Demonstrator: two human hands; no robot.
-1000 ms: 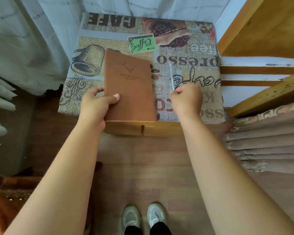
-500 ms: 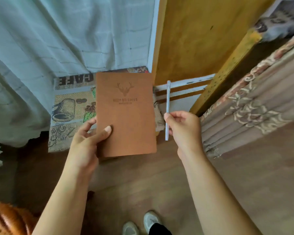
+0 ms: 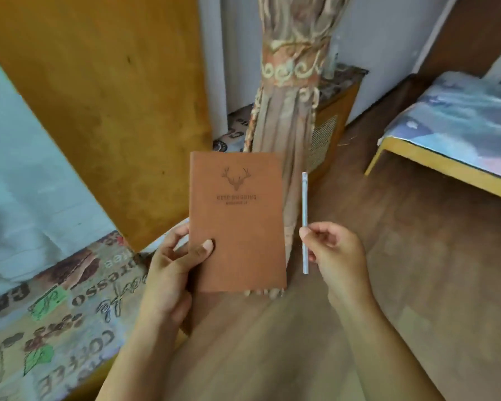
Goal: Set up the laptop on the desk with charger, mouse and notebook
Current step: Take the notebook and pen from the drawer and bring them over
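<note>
Above a wooden floor (image 3: 417, 270), in mid-air at chest level, a person carries two items. Around them, largest first: a tall orange wooden panel (image 3: 99, 96) on the left, a low table with a pale patterned cover (image 3: 460, 125) at far right, a coffee-print cloth (image 3: 55, 328) at lower left, and a gathered beige curtain (image 3: 289, 111) hanging straight ahead.

A brown notebook (image 3: 236, 221) with a stamped deer head is held upright, closed, cover facing the viewer. Its long axis runs top to bottom, the deer's antlers pointing up and away. The left hand (image 3: 171, 270) grasps its lower left edge, thumb pressed on the cover, fingers behind.

A slim pale pen (image 3: 305, 221) stands parallel just beside the notebook, not touching it. The right hand (image 3: 336, 256) pinches it near the middle.

No laptop or desk is clearly in view. Likely risks: the one-corner grip could let the notebook tilt or slip, and the light pinch could drop the pen, which would probably roll across the floor.
</note>
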